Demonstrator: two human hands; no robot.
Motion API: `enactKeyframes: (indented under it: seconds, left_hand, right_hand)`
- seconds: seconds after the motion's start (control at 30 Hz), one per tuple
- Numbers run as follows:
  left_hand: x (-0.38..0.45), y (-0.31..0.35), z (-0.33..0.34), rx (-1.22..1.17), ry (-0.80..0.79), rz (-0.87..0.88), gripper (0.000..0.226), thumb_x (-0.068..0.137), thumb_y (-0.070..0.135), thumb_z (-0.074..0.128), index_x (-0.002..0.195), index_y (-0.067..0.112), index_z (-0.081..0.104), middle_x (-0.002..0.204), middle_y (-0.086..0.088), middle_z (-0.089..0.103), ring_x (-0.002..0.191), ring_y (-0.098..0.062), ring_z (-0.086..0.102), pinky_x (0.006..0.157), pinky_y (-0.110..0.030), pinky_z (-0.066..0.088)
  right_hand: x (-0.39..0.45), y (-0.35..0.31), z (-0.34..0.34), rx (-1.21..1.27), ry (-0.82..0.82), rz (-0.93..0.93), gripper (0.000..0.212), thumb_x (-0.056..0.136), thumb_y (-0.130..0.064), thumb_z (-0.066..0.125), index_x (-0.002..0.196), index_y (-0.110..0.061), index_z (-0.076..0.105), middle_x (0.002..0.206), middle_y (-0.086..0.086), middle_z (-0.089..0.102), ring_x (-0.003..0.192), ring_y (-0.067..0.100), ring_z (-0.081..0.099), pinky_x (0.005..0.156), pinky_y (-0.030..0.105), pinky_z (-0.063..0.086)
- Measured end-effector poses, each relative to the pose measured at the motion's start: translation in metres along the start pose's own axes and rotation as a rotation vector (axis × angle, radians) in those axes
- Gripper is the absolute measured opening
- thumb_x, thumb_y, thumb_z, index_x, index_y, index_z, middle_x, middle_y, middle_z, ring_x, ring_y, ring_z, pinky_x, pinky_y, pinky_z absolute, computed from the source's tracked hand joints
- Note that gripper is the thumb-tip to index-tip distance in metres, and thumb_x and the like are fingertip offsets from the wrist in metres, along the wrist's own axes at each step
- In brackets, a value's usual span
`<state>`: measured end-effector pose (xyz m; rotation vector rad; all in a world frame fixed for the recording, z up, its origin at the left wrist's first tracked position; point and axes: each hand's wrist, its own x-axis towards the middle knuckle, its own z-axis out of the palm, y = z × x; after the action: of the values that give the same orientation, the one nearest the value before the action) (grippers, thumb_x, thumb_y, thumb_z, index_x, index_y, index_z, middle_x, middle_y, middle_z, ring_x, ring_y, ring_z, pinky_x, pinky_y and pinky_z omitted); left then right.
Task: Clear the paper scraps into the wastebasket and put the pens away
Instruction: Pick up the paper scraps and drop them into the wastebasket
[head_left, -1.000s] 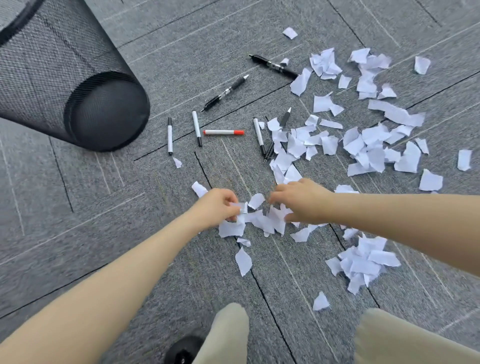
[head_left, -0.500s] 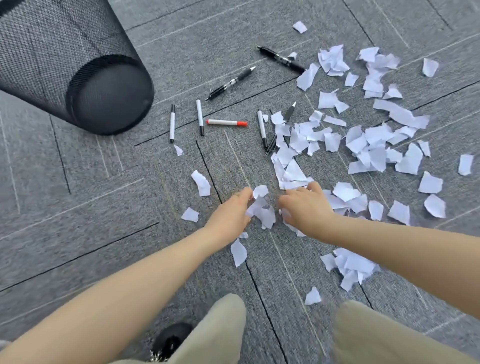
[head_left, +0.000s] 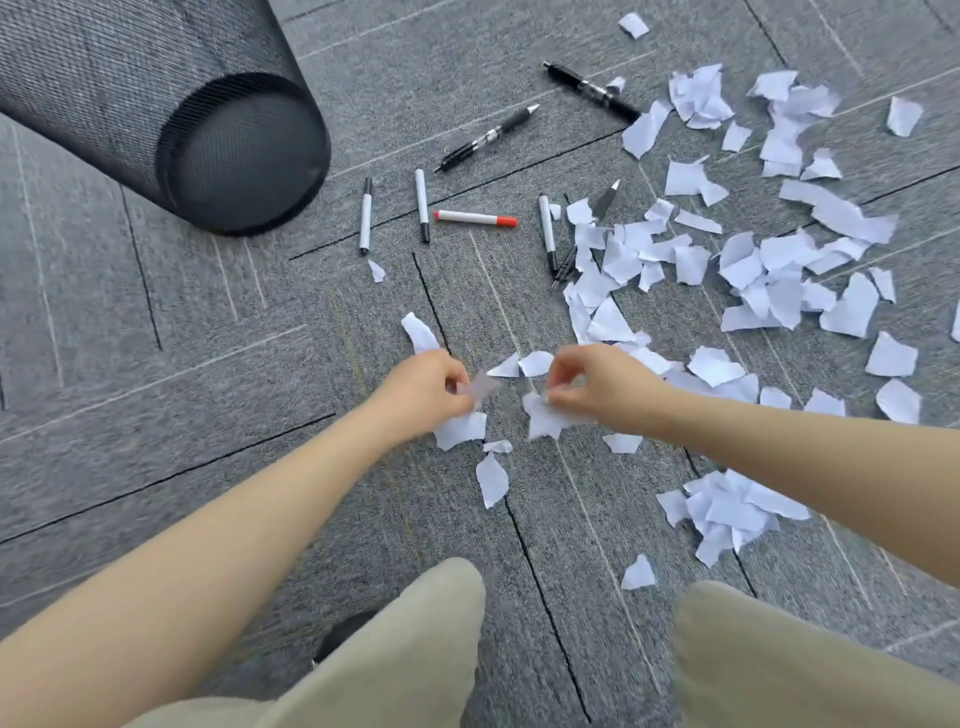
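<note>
White paper scraps (head_left: 753, 265) lie scattered over the grey carpet, mostly to the right. My left hand (head_left: 423, 389) pinches a blurred scrap (head_left: 483, 387) just above the floor, with another scrap (head_left: 460, 428) below it. My right hand (head_left: 597, 384) is closed on a bunch of scraps (head_left: 545, 418) at its fingertips. Several pens lie beyond my hands: a red-capped marker (head_left: 475, 218), two white markers (head_left: 366, 215) (head_left: 422, 205), black pens (head_left: 488, 137) (head_left: 592, 91). The black mesh wastebasket (head_left: 171, 104) stands at the upper left.
A small heap of scraps (head_left: 727, 512) lies under my right forearm. My knees in beige trousers (head_left: 415, 649) fill the bottom edge, with a dark shoe (head_left: 343, 631) beside them. Bare carpet (head_left: 156, 364) stretches to the left.
Both hands have closed on scraps and lifted slightly off the carpet. The view has shifted a little, so the floor items sit lower and further left in frame.
</note>
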<state>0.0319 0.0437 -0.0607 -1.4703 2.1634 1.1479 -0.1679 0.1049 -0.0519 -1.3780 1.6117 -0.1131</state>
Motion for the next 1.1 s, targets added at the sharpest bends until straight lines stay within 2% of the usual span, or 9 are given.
enactKeyframes:
  seconds: [0.1,0.23,0.3,0.47,0.6,0.8,0.9,1.0,1.1]
  left_hand:
    - [-0.014,-0.01,0.015,0.168,-0.032,0.072,0.019,0.087,0.032,0.062,0.075,0.017,0.061,0.11,0.001,0.052,0.091,-0.015,0.052,0.082,-0.031,0.046]
    - [-0.021,-0.014,0.032,0.258,0.024,0.112,0.014,0.09,0.022,0.058,0.082,0.01,0.055,0.103,-0.001,0.045,0.079,-0.017,0.047,0.067,-0.03,0.039]
    - [-0.022,-0.018,0.034,0.212,0.038,0.081,0.011,0.089,0.014,0.057,0.086,0.013,0.046,0.093,0.001,0.041,0.079,-0.021,0.048,0.064,-0.032,0.039]
    - [-0.026,-0.013,0.036,0.119,0.036,0.01,0.022,0.087,0.002,0.05,0.104,0.01,0.039,0.075,-0.002,0.041,0.069,-0.026,0.043,0.057,-0.034,0.032]
    - [-0.02,-0.011,0.037,0.139,0.017,-0.008,0.012,0.087,0.0,0.044,0.089,0.011,0.041,0.069,-0.003,0.043,0.068,-0.028,0.045,0.058,-0.034,0.032]
    - [-0.011,0.005,0.015,-0.05,-0.037,0.02,0.006,0.088,0.018,0.059,0.084,0.016,0.055,0.078,0.002,0.054,0.063,-0.015,0.048,0.054,-0.025,0.038]
    - [-0.017,0.012,0.028,-0.056,-0.156,0.094,0.009,0.086,0.024,0.063,0.089,0.018,0.058,0.102,-0.002,0.053,0.086,-0.016,0.051,0.074,-0.026,0.041]
    - [-0.029,0.014,0.053,0.153,-0.117,0.234,0.016,0.088,0.028,0.06,0.092,0.013,0.065,0.126,-0.001,0.049,0.113,-0.02,0.046,0.095,-0.034,0.039]
    - [-0.033,0.005,0.07,0.48,-0.009,0.414,0.014,0.091,0.019,0.054,0.097,0.01,0.062,0.123,-0.005,0.049,0.109,-0.026,0.047,0.083,-0.038,0.042]
  right_hand:
    - [0.0,0.002,0.018,-0.281,-0.032,-0.03,0.01,0.086,-0.023,0.062,0.091,-0.015,0.059,0.109,0.005,0.06,0.1,0.023,0.058,0.087,0.036,0.047]
    - [0.001,0.005,0.032,-0.582,0.014,-0.074,0.043,0.084,-0.026,0.064,0.123,-0.019,0.047,0.125,0.004,0.049,0.113,0.026,0.05,0.094,0.039,0.044]
    - [0.004,0.007,0.035,-0.6,0.042,-0.076,0.05,0.084,-0.028,0.065,0.128,-0.021,0.042,0.126,0.003,0.049,0.115,0.026,0.05,0.095,0.039,0.042]
    - [0.01,0.008,0.032,-0.709,0.109,-0.056,0.04,0.085,-0.027,0.064,0.12,-0.022,0.046,0.116,0.001,0.059,0.107,0.024,0.056,0.099,0.043,0.029]
    - [0.011,0.009,0.032,-0.845,0.111,-0.093,0.033,0.085,-0.014,0.062,0.115,-0.021,0.051,0.11,0.001,0.06,0.104,0.024,0.057,0.103,0.043,0.024]
    - [0.002,0.018,0.032,-0.826,0.077,-0.145,0.031,0.088,-0.023,0.059,0.117,-0.021,0.051,0.122,0.004,0.047,0.113,0.025,0.047,0.093,0.039,0.034]
    - [0.003,0.013,0.025,-0.769,0.034,-0.117,0.031,0.089,-0.027,0.057,0.12,-0.021,0.053,0.123,0.004,0.05,0.115,0.026,0.049,0.094,0.038,0.034]
    - [0.002,0.011,0.022,-0.723,0.018,-0.09,0.03,0.089,-0.025,0.056,0.119,-0.02,0.054,0.121,0.002,0.055,0.117,0.025,0.051,0.094,0.039,0.035]
    - [-0.003,0.015,0.025,-0.708,0.011,-0.083,0.037,0.089,-0.025,0.057,0.124,-0.019,0.049,0.125,0.003,0.053,0.119,0.025,0.048,0.096,0.038,0.036]
